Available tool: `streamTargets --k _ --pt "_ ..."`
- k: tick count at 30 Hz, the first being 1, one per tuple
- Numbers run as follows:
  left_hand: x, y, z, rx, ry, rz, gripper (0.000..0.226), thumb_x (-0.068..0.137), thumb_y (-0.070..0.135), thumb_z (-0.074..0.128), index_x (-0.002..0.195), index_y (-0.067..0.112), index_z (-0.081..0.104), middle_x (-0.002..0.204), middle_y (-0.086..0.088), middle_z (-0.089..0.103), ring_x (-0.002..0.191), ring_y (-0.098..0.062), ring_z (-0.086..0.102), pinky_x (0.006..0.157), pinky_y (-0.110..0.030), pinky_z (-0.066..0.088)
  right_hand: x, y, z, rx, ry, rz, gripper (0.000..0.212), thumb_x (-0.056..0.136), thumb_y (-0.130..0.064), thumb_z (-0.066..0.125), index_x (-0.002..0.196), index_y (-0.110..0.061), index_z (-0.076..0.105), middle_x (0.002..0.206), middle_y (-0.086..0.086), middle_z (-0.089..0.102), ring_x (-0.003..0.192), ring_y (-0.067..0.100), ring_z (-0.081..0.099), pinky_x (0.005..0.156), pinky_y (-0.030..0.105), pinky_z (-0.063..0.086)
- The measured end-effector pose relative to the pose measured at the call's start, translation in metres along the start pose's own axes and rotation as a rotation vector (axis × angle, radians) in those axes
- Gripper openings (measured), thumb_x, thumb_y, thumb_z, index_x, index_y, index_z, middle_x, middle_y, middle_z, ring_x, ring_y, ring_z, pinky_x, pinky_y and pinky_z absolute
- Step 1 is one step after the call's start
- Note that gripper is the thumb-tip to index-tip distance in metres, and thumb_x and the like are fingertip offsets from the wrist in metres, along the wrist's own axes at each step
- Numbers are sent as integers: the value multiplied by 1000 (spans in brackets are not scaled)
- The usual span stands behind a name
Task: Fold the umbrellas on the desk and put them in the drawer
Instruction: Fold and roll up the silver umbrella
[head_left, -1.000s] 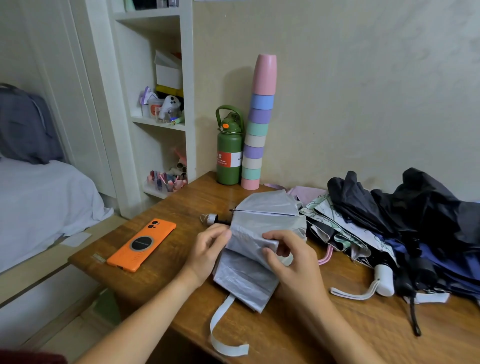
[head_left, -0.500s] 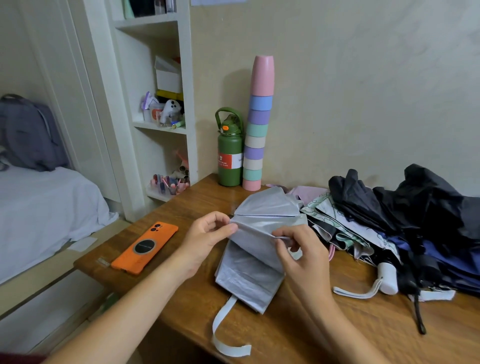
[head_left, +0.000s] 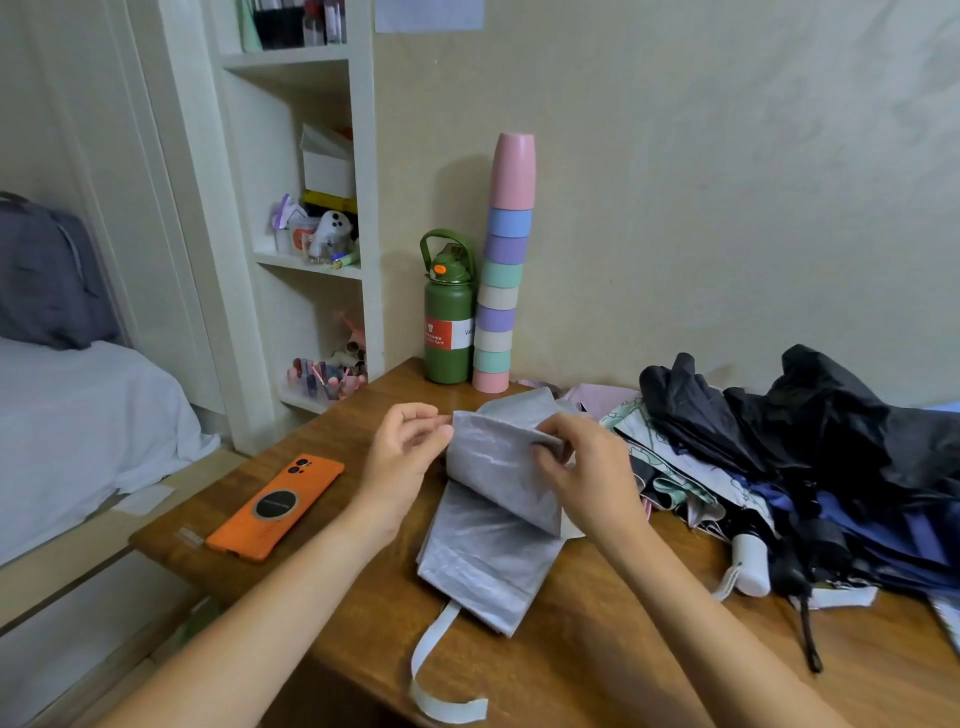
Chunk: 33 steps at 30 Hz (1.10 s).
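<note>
Head view, centre frame: the left hand (head_left: 402, 451) and right hand (head_left: 582, 470) each pinch a fold of the grey umbrella (head_left: 493, 512) on the wooden desk (head_left: 597, 670) — other umbrellas (head_left: 810, 457) heaped at right.

One grey umbrella (head_left: 488, 525); one heap of further umbrellas (head_left: 810, 467), number indistinct; one orange phone (head_left: 275, 509); one green flask (head_left: 449, 322); nine stacked cups (head_left: 504, 270); two hands.

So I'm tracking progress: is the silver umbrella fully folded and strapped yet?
Not yet. The silver umbrella lies collapsed on the desk, both hands pinching a loose panel; its strap hangs unfastened.
</note>
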<state>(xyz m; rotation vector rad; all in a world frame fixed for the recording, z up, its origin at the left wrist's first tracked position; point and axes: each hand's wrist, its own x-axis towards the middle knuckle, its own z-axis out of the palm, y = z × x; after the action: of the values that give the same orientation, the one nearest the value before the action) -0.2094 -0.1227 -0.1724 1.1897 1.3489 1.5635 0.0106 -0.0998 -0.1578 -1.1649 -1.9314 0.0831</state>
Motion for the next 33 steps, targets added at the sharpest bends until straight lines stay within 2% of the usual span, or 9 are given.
streamTargets --k 3,6,9,15,19,23,26,30,33 --pt "8 0 5 -133 241 -308 12 104 17 53 108 11 62 106 -10 68 90 -20 67 85 -33 57 19 3 -6 58 25 51 16 83 -10 67 79 -24 62 72 -6 62 69 15 57 65 38 47" --pt "9 -2 10 -258 -17 -699 53 112 36 35 117 -9 62 106 -25 73 92 -39 74 78 -41 60 37 6 -9 117 40 93 21 86 -11 67 78 -29 60 71 -5 62 69 13 56 61 28 38" --pt "11 -10 19 -404 -283 -880 87 106 62 25 123 -18 58 115 -36 69 108 -49 68 96 -51 56 51 5 -12 158 52 104 12 88 -15 67 79 -23 64 67 -4 61 66 9 55 58 20 36" --pt "44 -21 27 -692 -251 -924 114 94 81 21 139 -21 44 128 -44 58 125 -53 56 114 -57 41 64 -1 -22 220 16 96 9 91 -21 69 83 -21 66 71 8 64 69 24 57 58 27 39" --pt "59 -18 21 -786 -248 -872 111 95 80 25 141 -20 39 133 -47 52 128 -55 52 113 -60 39 44 -14 -33 252 -118 -30 14 88 -11 69 83 -23 66 74 -5 66 70 8 59 66 23 43" --pt "59 -17 10 -655 -395 -859 104 95 80 28 137 -11 53 133 -37 59 121 -44 59 102 -55 41 -7 -17 -25 195 -436 -156 19 84 -6 70 91 -24 70 87 -17 69 81 0 62 71 11 41" --pt "56 -19 10 -449 -473 -767 79 98 64 47 132 -6 62 130 -25 67 123 -37 63 98 -47 49 -49 -8 0 174 -546 -167 27 79 -7 65 95 -27 69 93 -16 66 87 0 60 75 14 45" --pt "49 -23 15 -222 -439 -638 38 104 23 56 139 5 60 125 -13 72 121 -28 67 105 -42 50 -76 3 16 182 -428 -177 24 79 -14 58 95 -31 65 94 -18 62 92 2 58 81 22 47" --pt "42 -24 18 -190 -408 -625 33 105 26 57 131 8 65 119 -11 75 112 -25 71 95 -39 55 -72 2 13 168 -293 -168 22 82 -13 59 97 -29 64 94 -20 60 90 2 57 78 16 43"
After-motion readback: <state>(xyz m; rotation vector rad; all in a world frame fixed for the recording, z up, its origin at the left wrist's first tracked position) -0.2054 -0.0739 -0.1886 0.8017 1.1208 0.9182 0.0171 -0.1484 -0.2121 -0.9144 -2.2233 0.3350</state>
